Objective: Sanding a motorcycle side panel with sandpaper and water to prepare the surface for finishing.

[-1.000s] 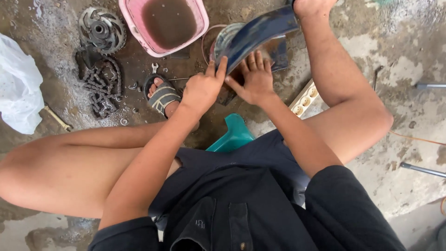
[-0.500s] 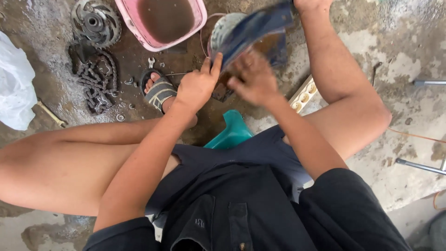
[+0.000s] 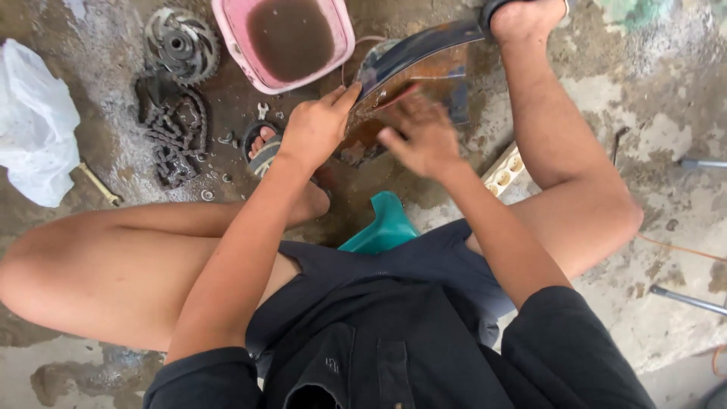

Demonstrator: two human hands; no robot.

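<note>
Two bare hands work on one curved dark blue mudguard, which stands propped on the wet concrete floor between the person's knees, its far end pinned under the right foot at the top of the view. The left hand is closed on the mudguard's near edge, thumb along the rim and fingers tucked behind it. The right hand is blurred; it lies against the rusty brown underside, and I cannot tell whether its grip is closed on something small or simply pressed flat. The mudguard looks like thin sheet, plastic or painted metal, so I judge it light and fairly stiff but springy across its curve, likely to flex if squeezed mid-span. Wet grime makes the inside slick, so the rim, where the left hand already sits, seems the safest hold, with the foot steadying the far end. Beyond it stands a pink basin of murky brown water, square with rounded corners. To the left lie a toothed steel sprocket, a greasy black chain heaped in loops, a few small nuts, and a crumpled white plastic bag. The left foot in a striped sandal rests near the chain, and a teal plastic stool shows beneath the dark shorts.
</note>
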